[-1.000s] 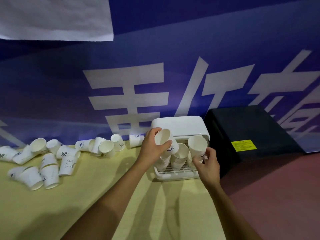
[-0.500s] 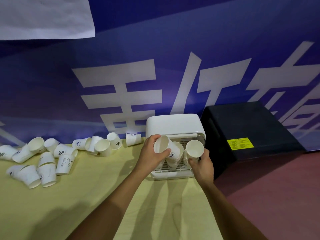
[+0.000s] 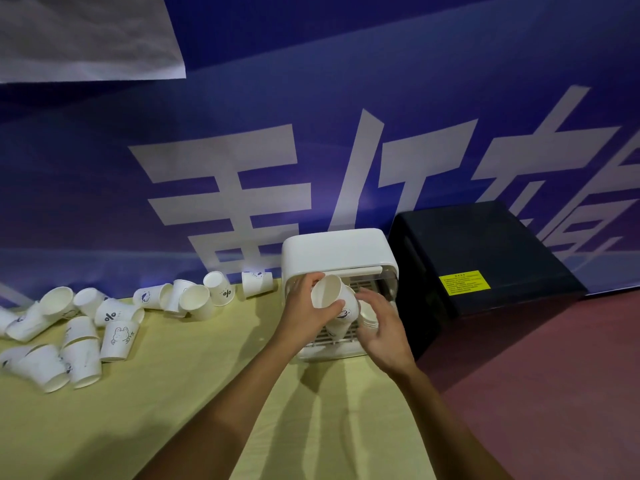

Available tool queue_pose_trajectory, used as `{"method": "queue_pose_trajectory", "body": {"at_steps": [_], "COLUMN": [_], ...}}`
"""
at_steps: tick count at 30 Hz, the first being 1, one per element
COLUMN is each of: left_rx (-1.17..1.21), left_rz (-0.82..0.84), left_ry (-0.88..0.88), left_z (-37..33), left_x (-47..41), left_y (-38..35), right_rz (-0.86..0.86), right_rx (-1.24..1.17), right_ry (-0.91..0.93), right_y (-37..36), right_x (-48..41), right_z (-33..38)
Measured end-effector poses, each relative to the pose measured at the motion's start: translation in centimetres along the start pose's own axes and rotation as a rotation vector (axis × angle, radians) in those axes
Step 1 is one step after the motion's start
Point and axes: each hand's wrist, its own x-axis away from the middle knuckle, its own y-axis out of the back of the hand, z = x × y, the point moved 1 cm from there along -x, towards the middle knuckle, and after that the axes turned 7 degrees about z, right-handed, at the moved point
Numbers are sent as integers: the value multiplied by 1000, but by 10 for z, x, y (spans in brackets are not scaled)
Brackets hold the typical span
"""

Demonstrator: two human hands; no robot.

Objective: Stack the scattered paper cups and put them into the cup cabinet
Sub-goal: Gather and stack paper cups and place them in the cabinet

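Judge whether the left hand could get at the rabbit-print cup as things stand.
Probably not yet: the left hand is shut on a cup stack at the cabinet. The path to the rabbit-print cup looks clear.

A: What is forming the backdrop?
B: A blue banner (image 3: 311, 116) bearing large white characters is hanging behind the table, with a white sheet (image 3: 79, 32) overlapping its upper left corner.

A: What is covering the table?
B: A pale yellow cloth (image 3: 156, 410) is lying over it, slightly creased.

A: And to the right?
B: A black box (image 3: 485, 258) is sitting on the reddish floor (image 3: 554, 393), showing a yellow label (image 3: 464, 283) whose print is proving too small to read.
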Motion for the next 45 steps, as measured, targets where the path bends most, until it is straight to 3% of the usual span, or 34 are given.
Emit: {"method": "queue_pose_trajectory", "body": {"at_steps": [4,9,15,28,45], "left_rx": [5,37,34,13,58], "left_rz": [65,158,53,-69,-142], "left_ry": [-8,-12,30,88,178], "left_z": [-5,0,22,54,81], "left_x": [2,3,4,-1,-7], "left_y": [-12,-17,-1,22,31], "right_rz": [11,-145,-269,-311,-175], "right_rx": [56,103,-80,-79,17], "right_ry": [-10,-41,-231,-377,-447], "right_y": [-7,-1,9,-8,-21], "right_x": [2,5,0,-20,-30], "right_z": [12,-1,-20,-28,-41]}}
